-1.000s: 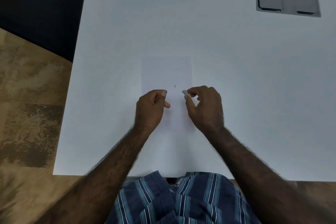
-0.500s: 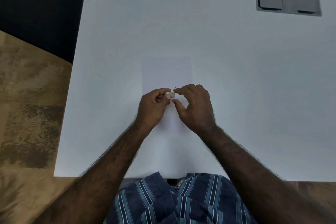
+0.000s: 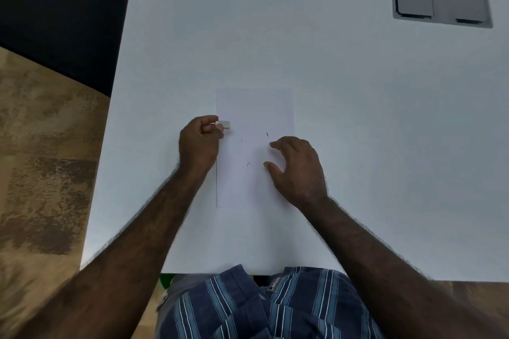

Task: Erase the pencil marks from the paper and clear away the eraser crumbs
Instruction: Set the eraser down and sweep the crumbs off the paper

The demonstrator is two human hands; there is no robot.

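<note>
Pinching eraser [image 3: 225,125] in left hand [image 3: 199,143] at paper [image 3: 254,110] left edge, off the sheet to free it; right hand [image 3: 298,166] fingers loosely spread, hovering over paper's right side, likely poised to sweep dark crumbs [image 3: 267,134] near paper's middle off onto tabletop [image 3: 358,118]

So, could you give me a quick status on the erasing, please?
Left hand pinches eraser at paper's left edge. Right hand open, resting on paper. Dark specks remain. Nothing in the way.
</note>
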